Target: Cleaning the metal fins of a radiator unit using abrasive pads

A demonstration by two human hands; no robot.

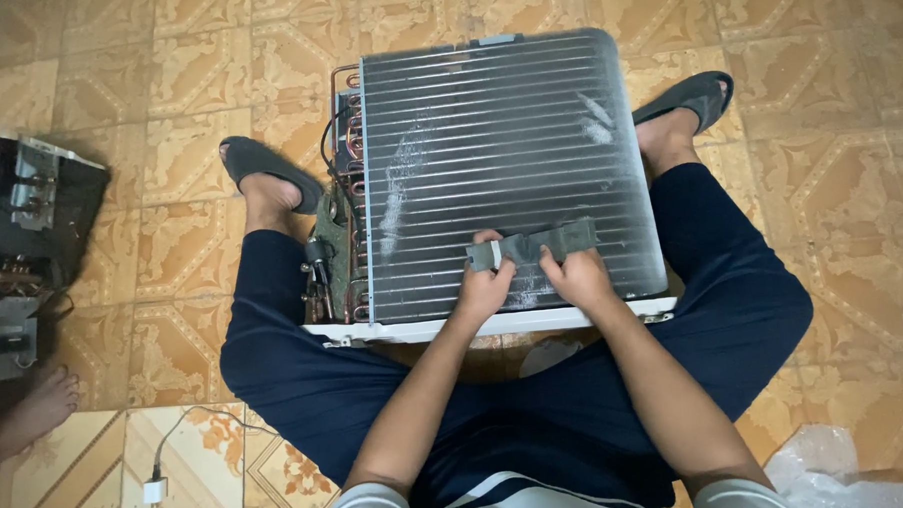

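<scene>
An air-conditioner unit lies between my legs with its finned coil (498,162) facing up, dusty white streaks on the fins. Copper pipes (341,198) run along its left side. A grey strip of foam or tape (546,243) rests across the fins near the lower edge. My left hand (485,283) pinches the strip's left end. My right hand (575,277) grips the strip just right of that, fingers closed on it.
I sit on a patterned tile floor (169,194) in sandals (268,168). A dismantled dark unit (20,229) stands at the left, with another person's bare foot (46,403) beside it. A white charger and cable (156,487) lie lower left; clear plastic wrap (829,471) lower right.
</scene>
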